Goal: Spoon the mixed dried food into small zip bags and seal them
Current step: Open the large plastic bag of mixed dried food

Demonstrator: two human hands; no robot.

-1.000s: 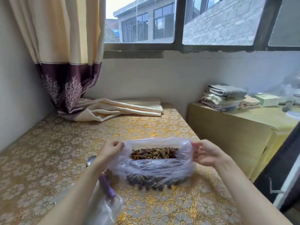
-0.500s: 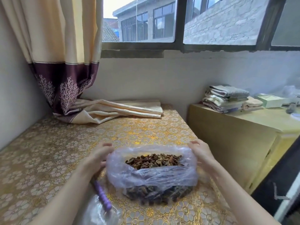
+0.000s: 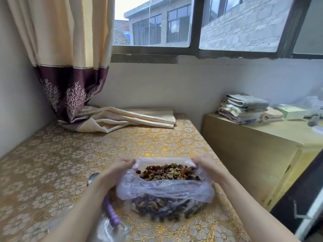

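Observation:
A clear plastic bag [image 3: 164, 189] full of mixed dried food [image 3: 169, 172] sits on the gold flowered tablecloth [image 3: 70, 154]. Its mouth is spread wide, with the rim rolled down. My left hand [image 3: 116, 169] grips the rim on the left side. My right hand [image 3: 206, 165] grips it on the right. A spoon with a purple handle [image 3: 109, 211] lies under my left forearm, its metal bowl [image 3: 92, 178] showing beside the wrist. Clear small bags [image 3: 108, 229] lie at the near edge, partly hidden by my arm.
A curtain [image 3: 70, 67] hangs at the back left, and its folded end [image 3: 125, 117] lies on the table's far side. A yellow cabinet [image 3: 253, 145] stands to the right with stacked towels [image 3: 244, 109] and a box [image 3: 290, 111] on top.
Both hands have pushed the bag's rim further down and apart, so the mouth is wider and more food shows. The view has shifted slightly.

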